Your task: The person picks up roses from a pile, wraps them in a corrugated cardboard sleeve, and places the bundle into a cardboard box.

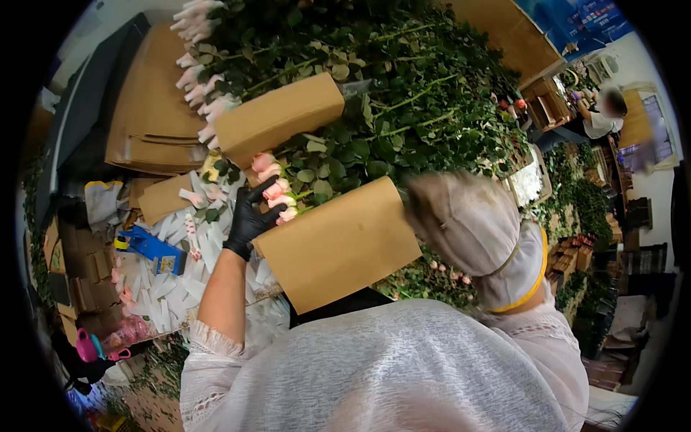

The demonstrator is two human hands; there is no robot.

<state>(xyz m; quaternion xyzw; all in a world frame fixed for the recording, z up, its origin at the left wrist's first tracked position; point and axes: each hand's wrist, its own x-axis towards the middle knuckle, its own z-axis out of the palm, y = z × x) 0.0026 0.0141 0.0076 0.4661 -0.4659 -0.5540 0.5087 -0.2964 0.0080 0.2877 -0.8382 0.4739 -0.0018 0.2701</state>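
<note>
In a black glove, my left hand [255,216] has its fingers curled around the heads of several pink roses [275,189]. These roses lie at the left end of a brown paper sheet [342,241], which slants across in front of me and covers part of the bunch. My right hand [461,216], in a thick grey work glove with a yellow-edged cuff, is beside the sheet's right end. Motion blurs its fingertips, so what they touch is hidden. Just beyond the roses, a folded brown paper wrap [281,119] lies on the leafy stems.
A large heap of rose stems [403,93] fills the far side. Stacked brown cardboard sheets [155,101] stand at the left. Nearer lie white paper strips [169,288], a blue tape dispenser [155,248] and a pink bottle [129,331]. Another person [603,119] is at the far right.
</note>
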